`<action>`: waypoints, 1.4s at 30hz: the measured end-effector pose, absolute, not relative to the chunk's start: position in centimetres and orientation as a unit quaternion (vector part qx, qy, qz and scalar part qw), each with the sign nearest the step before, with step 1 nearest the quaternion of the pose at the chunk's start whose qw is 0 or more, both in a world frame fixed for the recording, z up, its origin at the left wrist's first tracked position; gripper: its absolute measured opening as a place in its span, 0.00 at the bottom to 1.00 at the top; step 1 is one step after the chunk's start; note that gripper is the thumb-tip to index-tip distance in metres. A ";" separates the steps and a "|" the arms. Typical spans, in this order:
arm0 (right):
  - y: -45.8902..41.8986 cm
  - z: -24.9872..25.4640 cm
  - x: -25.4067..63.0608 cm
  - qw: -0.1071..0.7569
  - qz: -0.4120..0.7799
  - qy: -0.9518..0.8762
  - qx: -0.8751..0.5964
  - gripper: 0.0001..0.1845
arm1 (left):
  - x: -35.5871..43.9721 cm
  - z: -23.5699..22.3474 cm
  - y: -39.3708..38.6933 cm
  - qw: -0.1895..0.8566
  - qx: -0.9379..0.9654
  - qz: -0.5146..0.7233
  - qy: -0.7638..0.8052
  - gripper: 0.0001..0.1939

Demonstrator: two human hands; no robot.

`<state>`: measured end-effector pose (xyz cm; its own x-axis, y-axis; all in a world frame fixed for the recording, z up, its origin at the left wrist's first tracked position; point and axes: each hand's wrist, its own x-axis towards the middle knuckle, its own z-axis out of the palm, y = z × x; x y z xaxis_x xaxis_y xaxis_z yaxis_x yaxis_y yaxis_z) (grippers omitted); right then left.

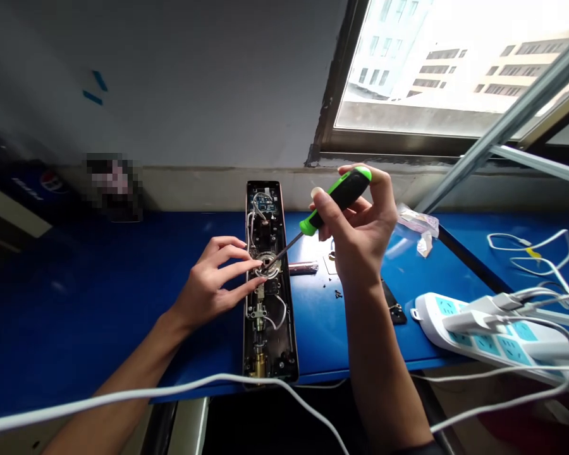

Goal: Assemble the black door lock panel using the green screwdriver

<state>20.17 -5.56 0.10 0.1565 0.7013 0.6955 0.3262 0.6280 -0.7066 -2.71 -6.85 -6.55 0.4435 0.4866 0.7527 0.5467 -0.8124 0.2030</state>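
A long, narrow electronic door lock body (289, 341) lies open on the blue table, its circuit board, wires, brass-coloured parts and round metal ring (274, 272) exposed. My left hand (213, 275) reaches in from the left with fingers spread, thumb and fingertips resting at the ring. My right hand (360, 230) is closed around the green and black handle of a screwdriver (344, 193). Its shaft slants down to the left, with the tip at the ring near my left fingertips. Whether the tip sits in a screw is too small to tell.
Several small dark screws (338, 294) and a shiny tube-like piece (303, 268) lie right of the lock. A black plate (393, 303) lies beyond my right forearm. A white power strip (436, 322) with plugs stands right. A white cable (208, 380) crosses the front.
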 end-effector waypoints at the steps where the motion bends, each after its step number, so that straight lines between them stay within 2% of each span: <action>1: -5.4 -0.1 20.0 0.643 0.148 -0.633 -0.404 0.20 | -2.8 -6.5 -6.8 0.038 -0.848 -0.433 -0.303 0.10; 10: -5.8 0.2 19.2 0.635 0.173 -0.628 -0.416 0.22 | -2.8 -6.5 -6.9 0.022 -0.850 -0.440 -0.291 0.06; 16: -5.8 0.3 19.0 0.648 0.166 -0.649 -0.363 0.31 | -2.4 -6.3 -7.3 0.003 -0.840 -0.459 -0.290 0.05; 20: -5.9 0.9 19.0 0.615 0.151 -0.710 -0.309 0.32 | -2.3 -6.5 -7.3 -0.006 -0.840 -0.461 -0.285 0.06; 24: -6.4 1.6 19.1 0.560 0.193 -0.763 -0.257 0.35 | -2.4 -6.8 -7.0 -0.010 -0.838 -0.459 -0.297 0.05; 29: -6.4 1.2 18.7 0.566 0.178 -0.772 -0.229 0.36 | -2.9 -6.5 -6.9 -0.040 -0.847 -0.446 -0.287 0.04; 35: -6.5 1.3 18.3 0.567 0.149 -0.787 -0.194 0.35 | -3.9 -5.3 -7.4 -0.102 -0.872 -0.399 -0.263 0.11; 42: -6.8 1.1 18.0 0.555 0.133 -0.800 -0.186 0.32 | -4.2 -5.1 -7.4 -0.102 -0.884 -0.378 -0.254 0.17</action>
